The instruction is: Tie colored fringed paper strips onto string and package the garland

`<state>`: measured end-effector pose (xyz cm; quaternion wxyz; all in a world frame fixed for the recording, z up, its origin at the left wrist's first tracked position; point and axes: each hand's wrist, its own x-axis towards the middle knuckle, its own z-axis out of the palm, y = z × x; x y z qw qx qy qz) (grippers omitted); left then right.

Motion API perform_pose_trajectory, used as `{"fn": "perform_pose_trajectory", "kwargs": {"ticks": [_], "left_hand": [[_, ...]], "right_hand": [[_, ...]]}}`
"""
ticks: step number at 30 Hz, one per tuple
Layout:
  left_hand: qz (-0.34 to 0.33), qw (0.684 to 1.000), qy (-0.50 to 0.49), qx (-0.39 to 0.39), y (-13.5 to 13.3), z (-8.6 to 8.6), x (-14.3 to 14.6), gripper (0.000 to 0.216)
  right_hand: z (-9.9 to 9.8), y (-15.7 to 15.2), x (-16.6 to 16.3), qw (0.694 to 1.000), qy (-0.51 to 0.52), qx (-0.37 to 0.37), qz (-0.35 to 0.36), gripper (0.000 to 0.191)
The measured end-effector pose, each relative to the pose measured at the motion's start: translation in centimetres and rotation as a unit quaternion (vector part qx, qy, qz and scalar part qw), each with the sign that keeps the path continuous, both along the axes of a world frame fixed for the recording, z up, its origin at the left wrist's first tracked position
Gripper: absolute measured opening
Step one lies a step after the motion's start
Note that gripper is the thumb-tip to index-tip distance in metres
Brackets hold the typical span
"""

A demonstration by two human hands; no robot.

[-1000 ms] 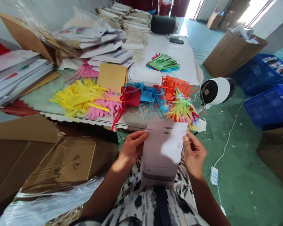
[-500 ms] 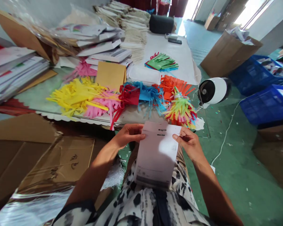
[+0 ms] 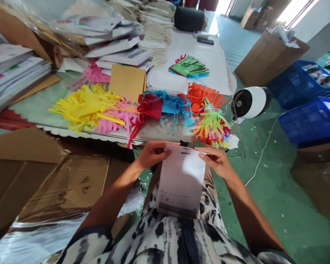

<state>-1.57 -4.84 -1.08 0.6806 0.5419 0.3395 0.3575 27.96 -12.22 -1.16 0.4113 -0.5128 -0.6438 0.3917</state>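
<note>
White packet (image 3: 178, 179): pinched at its two upper corners between the fingers of both hands, its body hanging below them down to the lap, printed face toward the wearer
Top flap: one second ago it stood up flat above the thumbs with both slots plain; now it is bent over at the fingers, the upper slot squeezed thin at the fold and the lower slot (image 3: 185, 153) clear just beneath
Hands: nearer each other than a second ago, thumbs moved in from the side edges onto the face
Print on packet: fine lines, small marks and a dark band well below the fingers, too small to read
Cardboard box (image 3: 82, 183): handwritten characters, left of and below the left fingers, not clearly legible
Left hand (image 3: 154, 156): closed on the corner, thumb in front, forefinger along the top edge
Right hand (image 3: 215, 160): closed likewise on the opposite corner
Fringed paper bundles: red (image 3: 151, 106) and blue beyond the left fingers, multicoloured (image 3: 211, 124) just beyond the right
</note>
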Motion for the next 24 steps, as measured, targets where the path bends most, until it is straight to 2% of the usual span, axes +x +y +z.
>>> {"fn": "perform_pose_trajectory", "kwargs": {"ticks": [3,5,9,11,13,15,17,19,22,24], "left_hand": [[-0.015,0.996,0.031,0.078,0.3,-0.3,-0.4,0.022],[-0.034,0.994,0.041,0.098,0.6,-0.4,-0.7,0.021],[-0.078,0.992,0.030,0.090,0.5,-0.2,-1.4,0.023],[-0.090,0.994,0.018,0.059,0.1,0.0,-1.6,0.027],[-0.066,0.998,0.008,0.014,-0.6,0.2,-1.3,0.033],[-0.001,1.000,0.011,-0.010,-1.5,0.1,-0.6,0.032],[0.072,0.997,0.018,-0.011,-2.5,-0.1,0.3,0.028],[0.114,0.993,0.015,-0.036,-3.3,-0.3,1.1,0.033],[0.112,0.987,-0.031,-0.113,-4.2,-0.4,1.3,0.056],[0.092,0.983,-0.053,-0.152,-4.4,-0.6,1.0,0.051]], "right_hand": [[0.2,0.1,0.0,0.999,0.011,0.026,0.043,0.021],[0.4,0.1,0.0,0.998,0.007,0.032,0.056,0.020],[1.2,-0.1,0.2,0.996,-0.030,0.026,0.074,0.023],[1.7,-0.2,0.3,0.995,-0.046,0.018,0.087,0.025],[2.2,-0.2,0.4,0.993,-0.052,0.014,0.101,0.029],[2.5,-0.4,0.2,0.993,-0.052,0.016,0.106,0.032],[2.6,-0.7,-0.3,0.995,-0.052,0.014,0.079,0.029],[2.4,-1.2,-0.9,0.999,-0.046,-0.006,0.012,0.022],[1.6,-1.9,-1.5,0.996,-0.019,-0.043,-0.075,0.028],[1.0,-2.3,-1.5,0.995,0.006,-0.059,-0.086,0.032]]}}
